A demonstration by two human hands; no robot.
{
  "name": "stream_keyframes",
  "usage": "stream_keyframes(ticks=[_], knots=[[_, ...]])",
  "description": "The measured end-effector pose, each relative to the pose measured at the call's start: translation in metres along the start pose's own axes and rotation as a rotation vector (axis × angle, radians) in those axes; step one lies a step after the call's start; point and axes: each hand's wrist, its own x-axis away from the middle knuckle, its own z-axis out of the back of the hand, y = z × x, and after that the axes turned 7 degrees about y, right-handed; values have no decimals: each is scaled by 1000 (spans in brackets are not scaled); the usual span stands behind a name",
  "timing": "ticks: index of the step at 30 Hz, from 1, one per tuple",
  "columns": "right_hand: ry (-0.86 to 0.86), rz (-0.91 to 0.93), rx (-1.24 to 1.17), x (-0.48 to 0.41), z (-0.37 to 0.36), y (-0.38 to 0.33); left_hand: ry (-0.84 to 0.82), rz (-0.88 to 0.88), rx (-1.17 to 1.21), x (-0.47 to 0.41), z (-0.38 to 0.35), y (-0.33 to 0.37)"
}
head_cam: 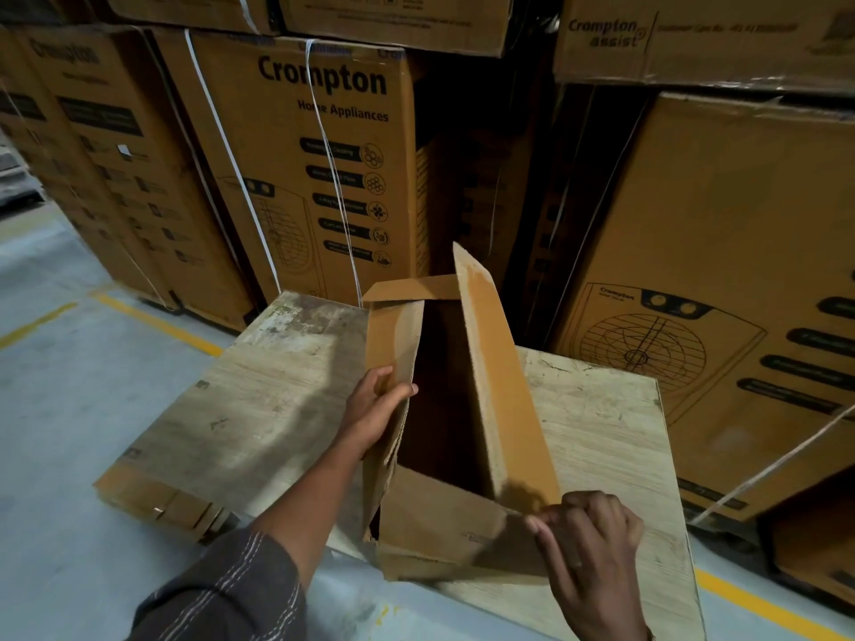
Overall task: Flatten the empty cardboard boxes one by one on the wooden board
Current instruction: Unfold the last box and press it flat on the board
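Nearest the person, the right hand (587,543) is curling its fingers and pinching the near corner of the right flap (499,377), a long flap that is standing almost upright and tilting slightly left over the opening. That flap belongs to an empty cardboard box (439,525), which is sitting open-topped on the wooden board (277,390) with its near end wall right at the board's near edge. Its long axis is running straight away from the person, so the box is lying between the two hands. A little farther in, the left hand (374,409), reaching out of a dark striped sleeve (231,589), is gripping the edge of the left flap (393,335) about midway along it, thumb on the inner side and fingers wrapping the outer face. The right hand is therefore the nearer one, working at the corner, while the left is steadying the opposite long side. At the far end a short flap (412,289) is folding inward. The inside is looking dark, and whether the bottom is already open cannot be told. Flattening will probably turn on spreading or shearing these two long sides sideways, across that axis. Beyond the board, strapped Crompton cartons (319,155) are standing stacked as a wall.
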Motion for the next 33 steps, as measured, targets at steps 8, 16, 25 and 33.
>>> stream_keyframes(ticks=[8,16,25,33], knots=[[-351,-8,36,11,39,-9,43,32,158,7,-13,8],[-863,-335,261,-55,53,-2,159,301,360,12,42,-4],[-1276,-145,492,-84,-10,-4,136,-49,-764,54,88,-47],[-1061,-6,667,-52,-43,5,-243,71,-788,112,-6,-73]])
